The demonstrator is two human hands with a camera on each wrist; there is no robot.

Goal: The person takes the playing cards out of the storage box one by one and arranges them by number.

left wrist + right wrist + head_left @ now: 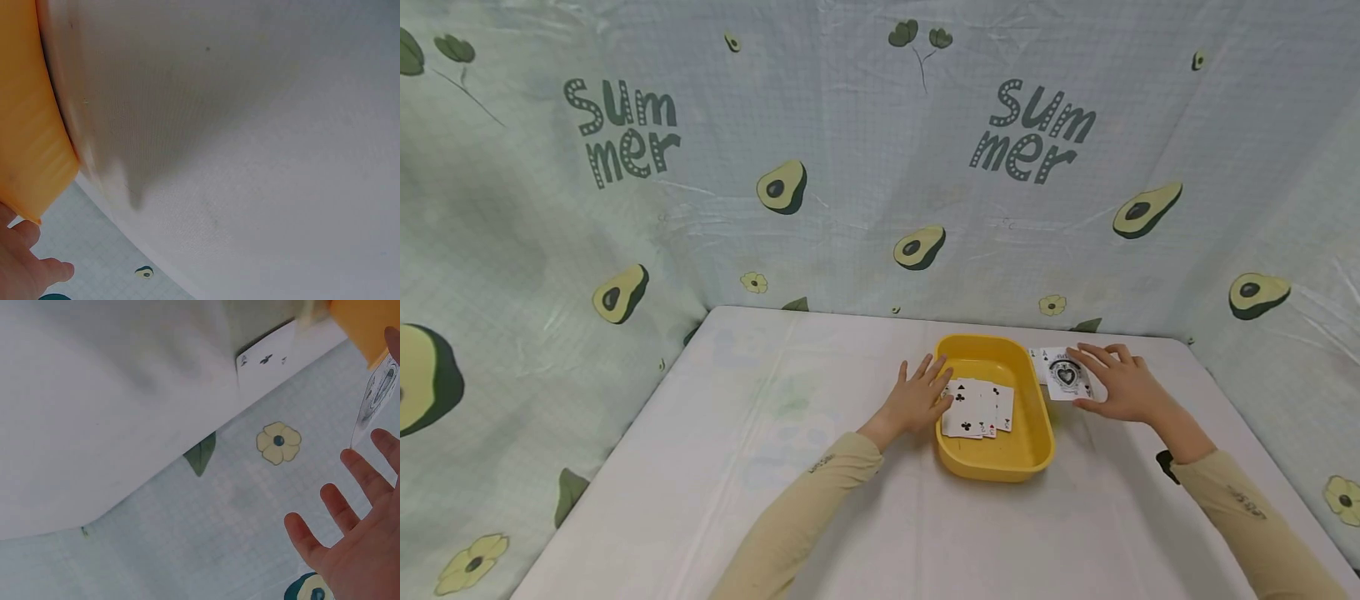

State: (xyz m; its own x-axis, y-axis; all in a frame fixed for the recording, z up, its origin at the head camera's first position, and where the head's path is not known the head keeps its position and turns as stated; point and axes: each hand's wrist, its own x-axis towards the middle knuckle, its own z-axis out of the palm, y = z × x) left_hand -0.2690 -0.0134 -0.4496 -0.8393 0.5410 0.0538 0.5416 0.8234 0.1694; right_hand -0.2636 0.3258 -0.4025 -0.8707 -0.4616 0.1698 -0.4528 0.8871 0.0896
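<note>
A yellow plastic tray (1000, 468) stands on the table, and several playing cards (967, 408) lie overlapped, face up, inside it. My left hand (913, 403) touches the tray's left rim with its fingers spread. To the right of the tray, my right hand (1122, 388) pinches one playing card (1066, 377) between thumb and fingers; its face has a large ornate emblem. In the right wrist view that held card (377, 390) appears nearly edge-on. Another card (265, 360) lies on the table by the tray, partly hidden behind the held card in the head view.
The white table (790, 467) extends to the left and front of the tray. Behind it hangs a pale sheet (850, 108) printed with avocados, flowers and lettering, which also covers both sides. A dark band (1167, 467) shows at my right wrist.
</note>
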